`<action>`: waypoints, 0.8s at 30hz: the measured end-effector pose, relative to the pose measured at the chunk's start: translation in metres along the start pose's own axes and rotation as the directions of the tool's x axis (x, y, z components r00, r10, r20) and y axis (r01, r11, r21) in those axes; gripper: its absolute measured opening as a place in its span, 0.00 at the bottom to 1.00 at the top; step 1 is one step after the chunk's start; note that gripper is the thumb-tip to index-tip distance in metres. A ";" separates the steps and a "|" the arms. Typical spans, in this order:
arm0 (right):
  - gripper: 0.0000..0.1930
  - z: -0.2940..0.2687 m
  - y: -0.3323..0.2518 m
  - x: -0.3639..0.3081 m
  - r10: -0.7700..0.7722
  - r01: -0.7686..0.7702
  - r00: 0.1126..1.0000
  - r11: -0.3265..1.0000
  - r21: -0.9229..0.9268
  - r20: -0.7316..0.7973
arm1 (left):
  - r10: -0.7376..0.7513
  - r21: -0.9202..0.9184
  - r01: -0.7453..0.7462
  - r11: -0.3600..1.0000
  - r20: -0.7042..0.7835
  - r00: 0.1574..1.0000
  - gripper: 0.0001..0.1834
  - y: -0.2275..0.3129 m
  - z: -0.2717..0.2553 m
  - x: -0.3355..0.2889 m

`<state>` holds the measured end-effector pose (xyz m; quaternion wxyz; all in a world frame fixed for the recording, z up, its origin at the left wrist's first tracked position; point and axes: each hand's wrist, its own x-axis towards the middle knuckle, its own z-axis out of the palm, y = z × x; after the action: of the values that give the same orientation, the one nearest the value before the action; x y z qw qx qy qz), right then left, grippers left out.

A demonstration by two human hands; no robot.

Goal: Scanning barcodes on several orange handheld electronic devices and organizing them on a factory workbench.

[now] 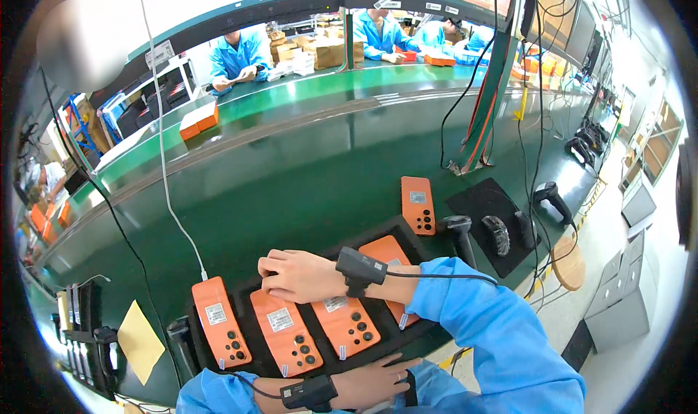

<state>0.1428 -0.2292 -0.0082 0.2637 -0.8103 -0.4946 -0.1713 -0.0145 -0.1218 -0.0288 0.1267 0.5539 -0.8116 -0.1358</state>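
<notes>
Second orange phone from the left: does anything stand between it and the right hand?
Nothing visible does: the right hand hangs over the upper end of the second orange phone; contact is unclear.

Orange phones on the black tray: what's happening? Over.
Right hand at top of second phone from left, grip unclear; left hand open near tray. White cable on leftmost phone. Right forearm partly covers third and fourth phones.
</notes>
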 end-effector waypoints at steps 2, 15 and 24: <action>0.07 -0.001 0.000 -0.001 0.009 -0.009 1.000 1.000 -0.012 0.011 | 0.010 -0.018 -0.010 1.000 -0.026 1.000 0.19 -0.001 -0.003 0.001; 0.07 0.001 -0.002 0.000 0.007 -0.007 1.000 1.000 0.000 0.007 | 0.005 -0.089 -0.008 0.996 -0.030 1.000 0.17 0.003 -0.009 -0.001; 0.06 -0.001 0.002 0.003 -0.025 0.025 0.999 1.000 0.006 -0.022 | 0.021 -0.116 -0.026 0.993 -0.046 0.999 0.19 -0.002 -0.009 -0.004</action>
<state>0.1455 -0.2285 -0.0059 0.2694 -0.8013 -0.5022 -0.1818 -0.0079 -0.1200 -0.0215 0.1783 0.5389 -0.8057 -0.1691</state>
